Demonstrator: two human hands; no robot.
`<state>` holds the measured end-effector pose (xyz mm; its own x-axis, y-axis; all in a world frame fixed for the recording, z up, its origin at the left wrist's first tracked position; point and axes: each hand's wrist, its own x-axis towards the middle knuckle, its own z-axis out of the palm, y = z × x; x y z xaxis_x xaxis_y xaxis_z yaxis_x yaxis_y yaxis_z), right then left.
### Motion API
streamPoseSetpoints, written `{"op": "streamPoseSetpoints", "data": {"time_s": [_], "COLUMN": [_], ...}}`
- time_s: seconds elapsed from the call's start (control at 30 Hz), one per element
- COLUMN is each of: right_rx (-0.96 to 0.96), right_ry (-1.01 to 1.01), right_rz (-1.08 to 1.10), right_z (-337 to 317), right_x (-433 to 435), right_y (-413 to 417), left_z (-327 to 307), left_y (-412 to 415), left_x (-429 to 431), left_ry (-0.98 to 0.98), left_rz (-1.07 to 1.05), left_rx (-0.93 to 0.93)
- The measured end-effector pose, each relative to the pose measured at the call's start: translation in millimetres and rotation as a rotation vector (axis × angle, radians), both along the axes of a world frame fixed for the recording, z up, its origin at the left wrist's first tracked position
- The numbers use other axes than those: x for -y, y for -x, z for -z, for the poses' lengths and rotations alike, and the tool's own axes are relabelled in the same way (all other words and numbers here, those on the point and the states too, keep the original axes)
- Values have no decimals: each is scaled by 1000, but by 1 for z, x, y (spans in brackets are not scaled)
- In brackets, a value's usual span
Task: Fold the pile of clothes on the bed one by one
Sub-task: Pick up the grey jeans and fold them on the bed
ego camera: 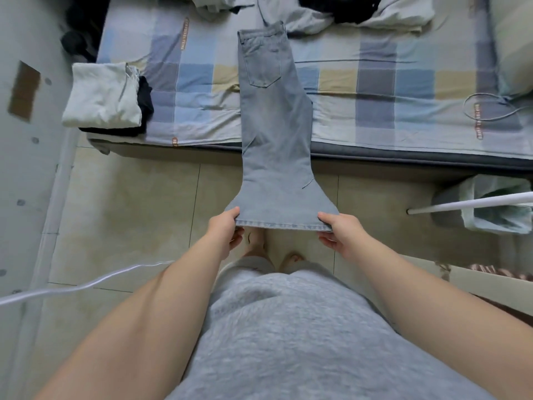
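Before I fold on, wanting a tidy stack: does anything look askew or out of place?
Little stands out. The jeans lie slightly slanted, legs past the edge of the bed, hem pinched by the left hand and right hand. A loose cord loops on the bed at right.

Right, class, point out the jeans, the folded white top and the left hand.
jeans (274, 125): head view, thigh panel.
folded white top (99, 96): head view, upper face.
left hand (224, 229): head view, back of hand.

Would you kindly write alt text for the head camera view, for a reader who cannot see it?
A person's left hand and right hand pinch the hem corners of grey jeans stretched from the checked bed over the floor. Folded clothes lie at left, an unfolded pile behind.
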<state>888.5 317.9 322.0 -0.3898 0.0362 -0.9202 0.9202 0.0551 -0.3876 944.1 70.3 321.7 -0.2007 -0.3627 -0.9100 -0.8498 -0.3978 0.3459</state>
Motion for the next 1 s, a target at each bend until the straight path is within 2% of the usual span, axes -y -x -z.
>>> {"op": "streamPoseSetpoints", "data": {"time_s": [0.2, 0.43, 0.63, 0.77, 1.0], "right_rx": [-84, -174, -155, -137, -184], "right_ry": [30, 46, 3, -35, -120], "right_rz": [53, 75, 120, 181, 234], "right_z": [-27, -45, -44, -25, 64], "right_x": [25, 92, 165, 200, 240], "right_y": [88, 234, 377, 462, 613], "left_z": [-19, -20, -16, 2, 80], "left_y": [77, 216, 361, 456, 617], "left_x": [14, 75, 141, 177, 218], "left_ry": [-92, -182, -262, -283, -242], "left_rz": [-141, -234, -244, -186, -8], "left_rx": [-132, -267, -219, -189, -197]}}
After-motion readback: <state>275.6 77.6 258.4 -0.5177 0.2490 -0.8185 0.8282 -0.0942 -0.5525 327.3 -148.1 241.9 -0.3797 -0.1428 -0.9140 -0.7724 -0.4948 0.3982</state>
